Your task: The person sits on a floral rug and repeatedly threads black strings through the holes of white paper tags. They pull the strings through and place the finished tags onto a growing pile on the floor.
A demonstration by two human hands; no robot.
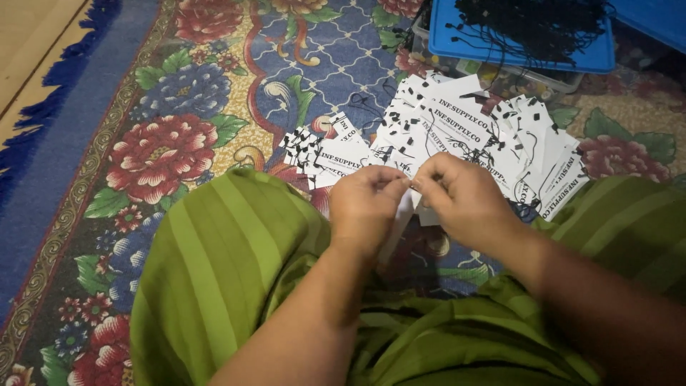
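My left hand [364, 204] and my right hand [464, 196] meet above my lap, fingertips pinched together on one white paper tag [401, 220] that hangs down between them. Whether a black string is in the pinch is too small to tell. Just beyond the hands lies a spread pile of white printed tags with black strings [457, 132] on the carpet. A smaller heap of tags [325, 150] lies to its left.
A blue lid [457, 39] on a clear box at the top holds a tangle of black strings [532, 21]. My knees in green striped cloth [214, 264] flank the hands. The floral carpet [164, 150] stretches left toward a bare floor edge [28, 36].
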